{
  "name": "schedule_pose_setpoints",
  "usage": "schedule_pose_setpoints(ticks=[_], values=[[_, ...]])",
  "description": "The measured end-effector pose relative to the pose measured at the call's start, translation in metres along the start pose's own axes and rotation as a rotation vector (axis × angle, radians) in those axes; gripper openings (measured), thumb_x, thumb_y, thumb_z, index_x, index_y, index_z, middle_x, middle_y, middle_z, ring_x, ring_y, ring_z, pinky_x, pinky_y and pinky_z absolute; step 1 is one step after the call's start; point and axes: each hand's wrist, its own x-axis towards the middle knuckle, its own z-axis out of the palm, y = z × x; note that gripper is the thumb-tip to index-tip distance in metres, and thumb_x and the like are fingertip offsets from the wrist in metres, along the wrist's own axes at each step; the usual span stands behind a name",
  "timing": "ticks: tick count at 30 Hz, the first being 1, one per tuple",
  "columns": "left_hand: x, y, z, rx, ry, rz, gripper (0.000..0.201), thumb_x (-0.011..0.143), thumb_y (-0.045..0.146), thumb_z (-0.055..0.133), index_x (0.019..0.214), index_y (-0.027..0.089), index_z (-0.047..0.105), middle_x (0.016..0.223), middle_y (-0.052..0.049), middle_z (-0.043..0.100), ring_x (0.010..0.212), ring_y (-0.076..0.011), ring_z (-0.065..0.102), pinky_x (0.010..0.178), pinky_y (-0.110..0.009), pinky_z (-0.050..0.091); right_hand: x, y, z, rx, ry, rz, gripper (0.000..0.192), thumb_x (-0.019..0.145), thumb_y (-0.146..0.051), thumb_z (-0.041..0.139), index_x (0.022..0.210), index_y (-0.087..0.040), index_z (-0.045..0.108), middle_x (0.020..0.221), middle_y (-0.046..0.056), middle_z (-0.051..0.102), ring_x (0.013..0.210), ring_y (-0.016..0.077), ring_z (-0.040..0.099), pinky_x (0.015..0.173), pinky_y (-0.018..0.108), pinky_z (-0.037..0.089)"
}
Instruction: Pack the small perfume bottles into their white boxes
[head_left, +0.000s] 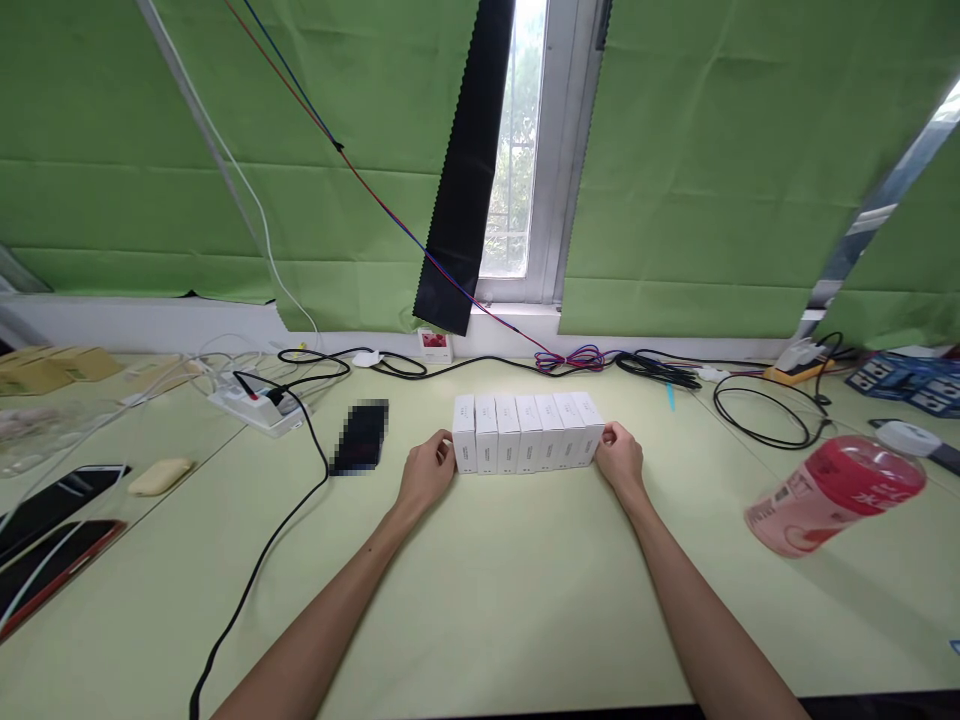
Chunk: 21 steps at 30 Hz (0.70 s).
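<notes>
Row of seven small white cardboard boxes (527, 432), closed, on pale green tabletop (480, 600).
Left hand (427, 473) and right hand (619, 460) fingers press row ends; print unreadable.

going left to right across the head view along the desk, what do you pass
Phones → yellow block → power strip → blurred dark item → left hand → row of white boxes → right hand → coiled black cable → pink bottle

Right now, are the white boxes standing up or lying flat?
Standing up: the boxes sit on end in a tight row, both hands pressed against its ends.
</notes>
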Motion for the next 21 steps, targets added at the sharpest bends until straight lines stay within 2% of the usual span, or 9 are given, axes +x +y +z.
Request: schedule_pose_setpoints(ticks=[14, 21], values=[[-0.0039, 0.002, -0.0032, 0.094, -0.07, 0.052, 0.016, 0.083, 0.02, 0.049, 0.092, 0.023, 0.061, 0.08, -0.004, 0.071, 0.068, -0.0215, 0.063, 0.06, -0.03, 0.041, -0.0008, 0.0017, 0.0019, -0.033, -0.01, -0.052, 0.008, 0.07, -0.028, 0.052, 0.073, -0.023, 0.057, 0.076, 0.004, 0.07, 0.076, 0.0226, 0.062, 0.062, 0.029, 0.038], [-0.0046, 0.0031, -0.0029, 0.116, -0.059, 0.068, 0.016, 0.086, 0.021, 0.048, 0.091, 0.022, 0.063, 0.081, -0.005, 0.071, 0.071, -0.0228, 0.065, 0.061, -0.031, 0.043, 0.0005, 0.0068, 0.0054, -0.069, -0.006, -0.084, 0.013, 0.073, -0.028, 0.051, 0.078, -0.022, 0.061, 0.077, 0.004, 0.071, 0.075, 0.0221, 0.062, 0.063, 0.029, 0.04]])
